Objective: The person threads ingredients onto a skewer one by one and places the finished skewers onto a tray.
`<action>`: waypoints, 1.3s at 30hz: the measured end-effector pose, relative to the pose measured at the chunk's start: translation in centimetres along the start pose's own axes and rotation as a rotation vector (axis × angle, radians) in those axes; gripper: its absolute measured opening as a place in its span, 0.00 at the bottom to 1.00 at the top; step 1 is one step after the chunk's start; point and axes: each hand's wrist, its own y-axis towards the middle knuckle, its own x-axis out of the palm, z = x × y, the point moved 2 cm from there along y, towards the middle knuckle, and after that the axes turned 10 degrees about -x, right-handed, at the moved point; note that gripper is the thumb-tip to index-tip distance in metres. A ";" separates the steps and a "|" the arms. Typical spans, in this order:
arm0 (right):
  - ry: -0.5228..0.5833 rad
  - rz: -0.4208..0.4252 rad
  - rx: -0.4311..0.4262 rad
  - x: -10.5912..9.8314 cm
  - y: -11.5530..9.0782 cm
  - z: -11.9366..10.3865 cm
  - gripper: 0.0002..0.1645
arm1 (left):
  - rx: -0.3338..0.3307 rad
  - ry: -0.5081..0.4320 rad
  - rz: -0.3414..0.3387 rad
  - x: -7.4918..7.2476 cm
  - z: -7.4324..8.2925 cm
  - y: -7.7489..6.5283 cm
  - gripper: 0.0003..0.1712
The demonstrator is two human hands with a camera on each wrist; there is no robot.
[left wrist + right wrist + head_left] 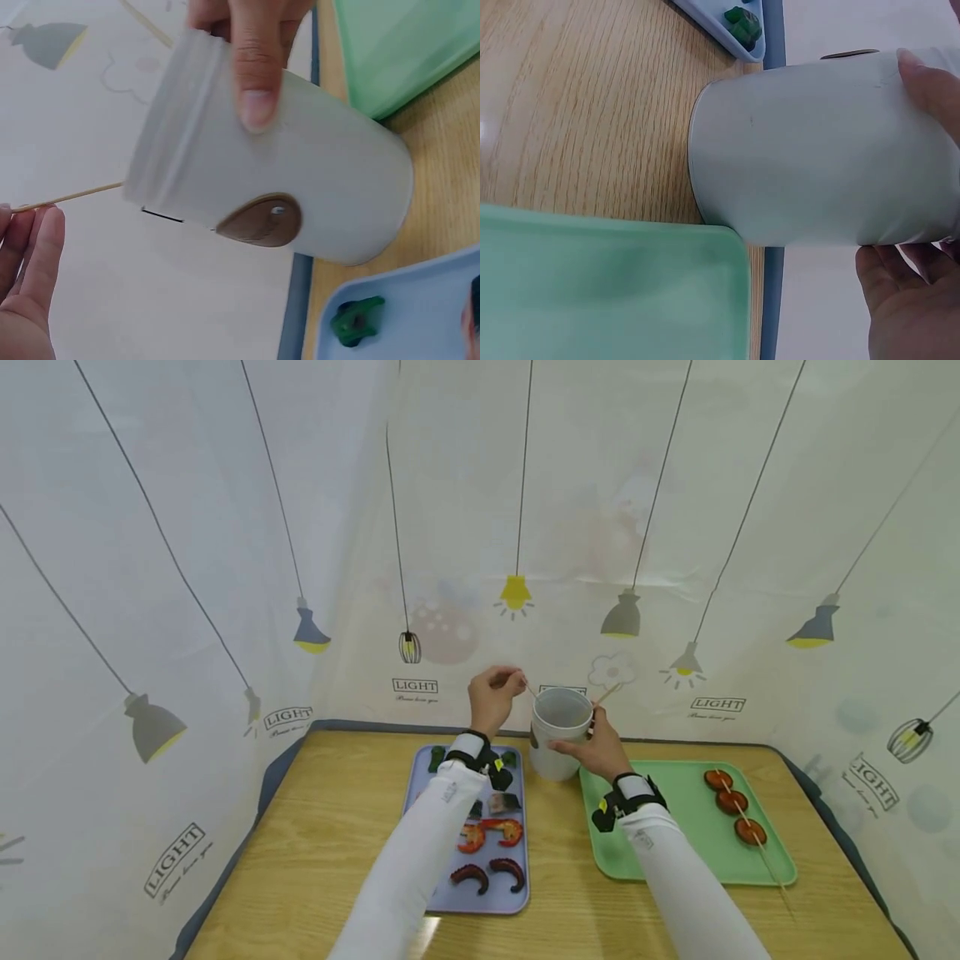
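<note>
A white canister [551,760] stands at the back of the table, with a brown drop-shaped patch [262,220] on its side. My right hand [597,750] grips it near the rim, thumb on one side and fingers around the other. Beside the rim, my left hand [493,700] pinches the end of a thin wooden skewer [79,194]; the skewer's other end reaches into the canister's mouth. A second wooden stick [607,694] sticks out at the rim near my right hand. How deep the sticks go is hidden.
Left of the canister, a light blue-purple tray [480,903] holds toy-like shrimp [510,832], tentacles [507,873], fish pieces and green pieces. On the right, a green tray [660,852] bears a skewer with three round reddish-brown slices [732,802]. A printed curtain [465,527] hangs behind.
</note>
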 end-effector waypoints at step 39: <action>0.183 -0.074 -0.175 -3.7 -9.1 -7.9 0.40 | -0.033 -0.293 -0.134 -8.3 9.2 -11.9 0.15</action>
